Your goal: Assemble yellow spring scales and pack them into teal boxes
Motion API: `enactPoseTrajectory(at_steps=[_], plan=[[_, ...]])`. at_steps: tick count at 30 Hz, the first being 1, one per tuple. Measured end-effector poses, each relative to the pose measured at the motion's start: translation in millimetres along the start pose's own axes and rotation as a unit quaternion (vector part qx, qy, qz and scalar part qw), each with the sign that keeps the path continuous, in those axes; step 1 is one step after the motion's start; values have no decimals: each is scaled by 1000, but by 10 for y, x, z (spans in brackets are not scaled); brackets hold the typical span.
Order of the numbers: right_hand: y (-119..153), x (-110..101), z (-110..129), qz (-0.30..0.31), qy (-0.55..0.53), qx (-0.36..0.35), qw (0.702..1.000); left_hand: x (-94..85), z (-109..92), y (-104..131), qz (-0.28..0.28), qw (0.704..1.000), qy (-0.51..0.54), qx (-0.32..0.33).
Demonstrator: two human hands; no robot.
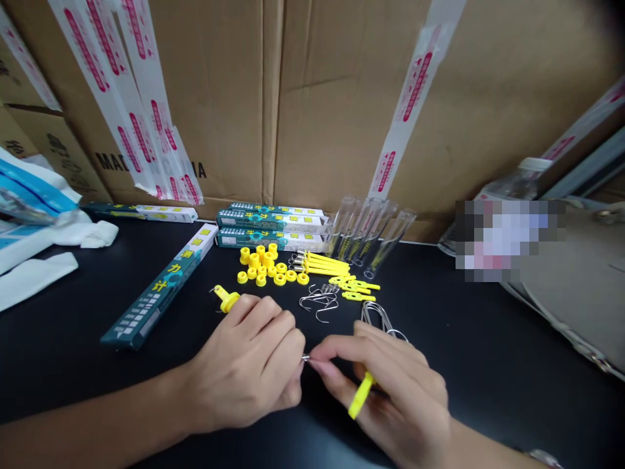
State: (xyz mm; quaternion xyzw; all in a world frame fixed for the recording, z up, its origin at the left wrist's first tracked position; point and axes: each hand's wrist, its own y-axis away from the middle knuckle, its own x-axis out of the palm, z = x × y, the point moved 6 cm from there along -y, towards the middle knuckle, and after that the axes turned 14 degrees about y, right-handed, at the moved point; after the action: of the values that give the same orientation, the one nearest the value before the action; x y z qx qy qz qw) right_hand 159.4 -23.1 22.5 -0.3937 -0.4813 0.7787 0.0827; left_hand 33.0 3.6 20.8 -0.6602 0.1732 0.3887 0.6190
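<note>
My left hand (254, 358) is closed, its fingers wrapped round something mostly hidden; a yellow plastic end piece (226, 298) with a small metal hook sticks out beside its knuckles. My right hand (390, 384) pinches a small metal piece (305, 357) between thumb and forefinger, right at the left fist. A yellow plastic strip (361, 396) also sticks out from under the right hand's fingers. Beyond the hands lie several yellow caps and rings (263, 260), yellow rods with metal springs (322, 264), flat yellow pieces (359, 290) and metal S-hooks (319, 303).
Several clear tubes (366, 234) lean near small boxes (273, 238) against a big cardboard carton (322, 98). One long box (161, 286) lies at the left, by white and blue plastic bags (43, 221). Steel wire loops (378, 317) lie behind my right hand; a bottle (512, 182) and beige bag (571, 280) are right.
</note>
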Motion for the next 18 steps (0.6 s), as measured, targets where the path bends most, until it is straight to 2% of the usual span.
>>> enactPoseTrajectory(at_steps=[18], plan=[[-5, -26, 31, 31, 60, -53, 996, 1, 31, 4, 4, 997, 60, -45]])
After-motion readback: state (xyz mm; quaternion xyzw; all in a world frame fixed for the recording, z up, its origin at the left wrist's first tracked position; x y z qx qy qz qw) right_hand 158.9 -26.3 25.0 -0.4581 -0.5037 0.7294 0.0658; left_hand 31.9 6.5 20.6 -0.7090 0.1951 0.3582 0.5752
